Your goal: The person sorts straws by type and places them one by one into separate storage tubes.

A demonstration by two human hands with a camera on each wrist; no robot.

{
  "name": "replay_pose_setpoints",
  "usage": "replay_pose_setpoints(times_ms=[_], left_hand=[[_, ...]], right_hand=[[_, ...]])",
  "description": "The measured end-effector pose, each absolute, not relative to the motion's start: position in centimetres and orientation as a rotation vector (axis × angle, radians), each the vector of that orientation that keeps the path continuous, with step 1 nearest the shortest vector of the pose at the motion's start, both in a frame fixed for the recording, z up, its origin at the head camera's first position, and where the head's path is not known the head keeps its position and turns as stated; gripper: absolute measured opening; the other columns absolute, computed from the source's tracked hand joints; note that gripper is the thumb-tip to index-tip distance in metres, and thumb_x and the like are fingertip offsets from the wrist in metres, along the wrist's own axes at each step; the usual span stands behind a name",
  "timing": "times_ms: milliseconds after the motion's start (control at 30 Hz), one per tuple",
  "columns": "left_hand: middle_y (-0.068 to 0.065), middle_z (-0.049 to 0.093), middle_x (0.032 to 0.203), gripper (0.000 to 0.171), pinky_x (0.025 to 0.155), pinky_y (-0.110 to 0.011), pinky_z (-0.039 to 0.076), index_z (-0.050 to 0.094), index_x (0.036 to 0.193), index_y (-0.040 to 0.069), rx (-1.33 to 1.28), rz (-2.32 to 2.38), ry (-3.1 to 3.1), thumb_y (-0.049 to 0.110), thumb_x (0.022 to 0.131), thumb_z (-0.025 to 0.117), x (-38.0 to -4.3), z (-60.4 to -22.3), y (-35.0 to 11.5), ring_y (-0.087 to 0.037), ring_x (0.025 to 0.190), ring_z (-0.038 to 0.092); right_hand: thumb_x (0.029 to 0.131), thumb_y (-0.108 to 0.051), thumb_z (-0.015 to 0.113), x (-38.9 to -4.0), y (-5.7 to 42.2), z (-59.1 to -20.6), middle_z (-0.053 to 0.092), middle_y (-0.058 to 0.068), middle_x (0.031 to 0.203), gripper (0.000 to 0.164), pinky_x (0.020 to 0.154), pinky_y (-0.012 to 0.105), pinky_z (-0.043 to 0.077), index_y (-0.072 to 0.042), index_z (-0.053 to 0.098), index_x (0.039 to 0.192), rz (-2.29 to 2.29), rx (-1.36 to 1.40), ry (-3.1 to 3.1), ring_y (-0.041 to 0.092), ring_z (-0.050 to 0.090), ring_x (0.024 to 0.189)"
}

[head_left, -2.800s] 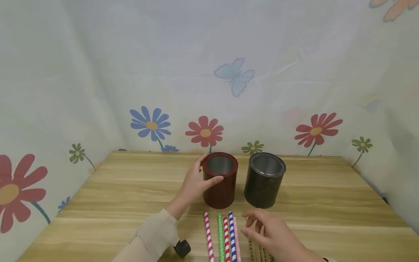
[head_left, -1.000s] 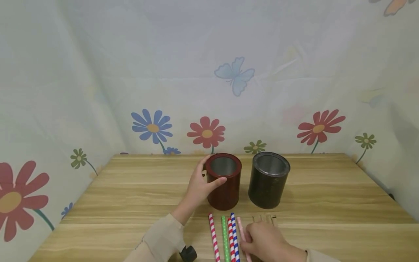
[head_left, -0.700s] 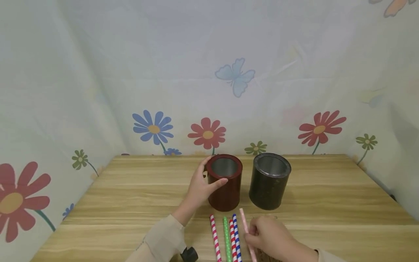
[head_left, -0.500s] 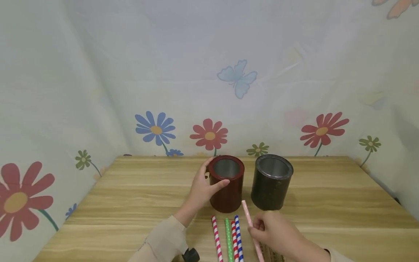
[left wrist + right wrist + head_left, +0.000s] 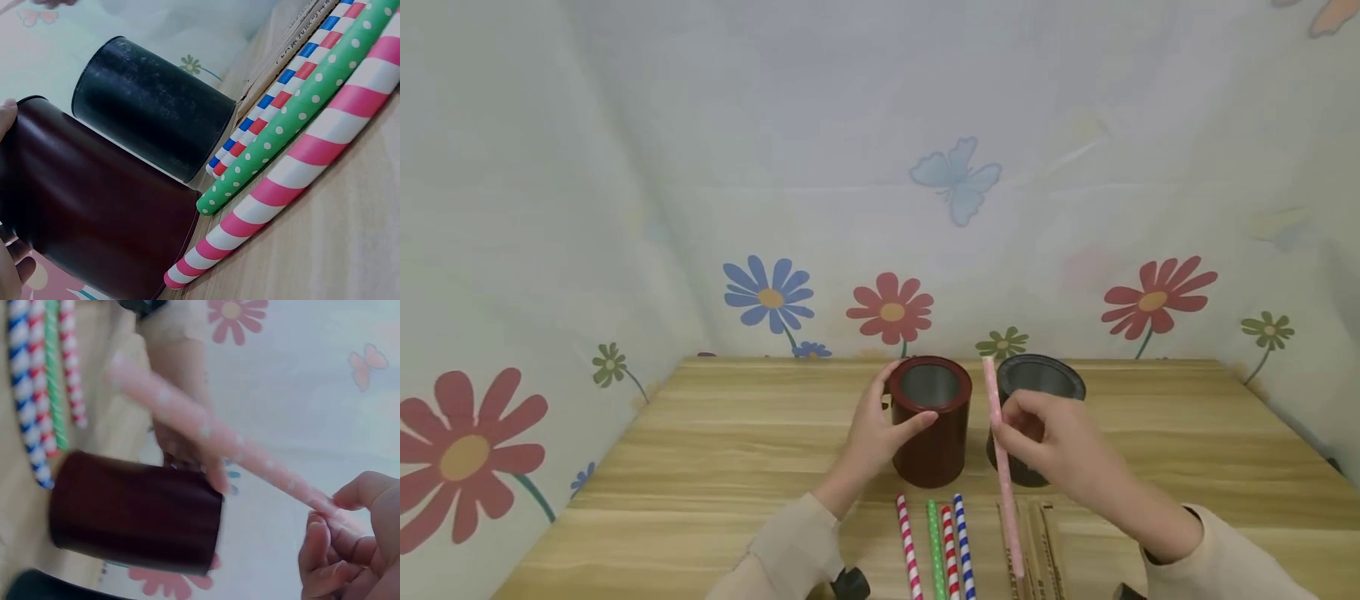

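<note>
My right hand (image 5: pixel 1060 433) pinches a pink dotted paper straw (image 5: pixel 1003 475) and holds it up, tilted, in front of the black can (image 5: pixel 1051 375). The straw's lower end hangs above several brown printed sticks or wrapped straws (image 5: pixel 1041 550). With fingers behind and thumb across the front rim, my left hand (image 5: pixel 876 433) grips the dark red can (image 5: pixel 931 450), which stands upright. Below the cans lie a pink-striped straw (image 5: pixel 909 546), a green dotted straw (image 5: pixel 936 546), a red-striped straw (image 5: pixel 951 550) and a blue-striped straw (image 5: pixel 965 546). The right wrist view shows the pink straw (image 5: pixel 231 444) between thumb and fingers.
The wooden table (image 5: pixel 760 425) reaches back to a flower-printed cloth (image 5: pixel 820 167), which also hangs at both sides. Both cans stand close together with a narrow gap. No straws show inside the red can's opening.
My right hand has pinched the pink straw beside the blue-striped one and lifted it up and away from the table, towards the cans. My left hand keeps its grip on the red can.
</note>
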State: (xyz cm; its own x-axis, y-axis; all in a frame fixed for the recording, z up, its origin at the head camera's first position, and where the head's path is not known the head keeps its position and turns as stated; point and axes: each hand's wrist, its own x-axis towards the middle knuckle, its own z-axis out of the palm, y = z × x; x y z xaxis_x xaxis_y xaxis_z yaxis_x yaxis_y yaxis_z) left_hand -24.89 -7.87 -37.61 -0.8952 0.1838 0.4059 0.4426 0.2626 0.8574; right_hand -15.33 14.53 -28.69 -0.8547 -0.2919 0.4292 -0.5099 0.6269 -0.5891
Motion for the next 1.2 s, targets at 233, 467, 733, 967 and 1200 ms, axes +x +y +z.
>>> replay_pose_setpoints(times_ms=[233,467,733,967,1200], left_hand=[[-0.002,0.05,0.139,0.088,0.097,-0.042,0.041,0.036,0.146,0.022,-0.596,-1.725,-2.288,0.051,0.074,0.078,-24.9,-38.0,-7.6,-0.02,0.122,0.045],[-0.003,0.05,0.138,0.091,0.097,-0.042,0.04,0.036,0.146,0.018,-0.578,-1.728,-2.278,0.053,0.073,0.078,-25.0,-38.0,-7.6,-0.019,0.122,0.045],[-0.002,0.05,0.138,0.091,0.098,-0.041,0.039,0.037,0.146,0.02,-0.557,-1.714,-2.29,0.053,0.072,0.078,-24.8,-37.9,-7.6,-0.018,0.121,0.045],[-0.001,0.05,0.139,0.088,0.096,-0.04,0.039,0.037,0.145,0.022,-0.578,-1.709,-2.282,0.053,0.073,0.078,-25.0,-38.1,-7.7,-0.017,0.121,0.045],[-0.001,0.051,0.138,0.089,0.096,-0.04,0.038,0.037,0.146,0.018,-0.571,-1.716,-2.287,0.051,0.074,0.078,-24.9,-37.9,-7.7,-0.018,0.121,0.045]], right_hand=[[0.089,-0.01,0.065,-17.4,14.9,-26.1,0.054,-0.003,0.063,0.003,0.048,0.023,0.041,-0.009,0.065,0.086,1.064,0.65,-2.346,0.006,0.045,0.05],[0.093,-0.015,0.062,-20.0,15.0,-24.5,0.06,0.003,0.064,0.008,0.051,0.024,0.044,-0.009,0.065,0.09,1.062,0.579,-2.271,0.011,0.051,0.049],[0.093,-0.017,0.061,-23.0,14.2,-24.0,0.063,0.008,0.068,0.013,0.051,0.021,0.044,-0.005,0.065,0.089,1.101,0.529,-2.195,0.007,0.052,0.049],[0.091,-0.018,0.063,-24.7,13.2,-26.0,0.069,0.008,0.074,0.013,0.051,0.023,0.046,-0.006,0.068,0.09,1.087,0.518,-2.261,0.017,0.058,0.049],[0.091,-0.02,0.064,-25.4,12.4,-27.8,0.071,0.006,0.078,0.014,0.05,0.024,0.046,-0.007,0.069,0.092,1.029,0.513,-2.352,0.011,0.056,0.049]])
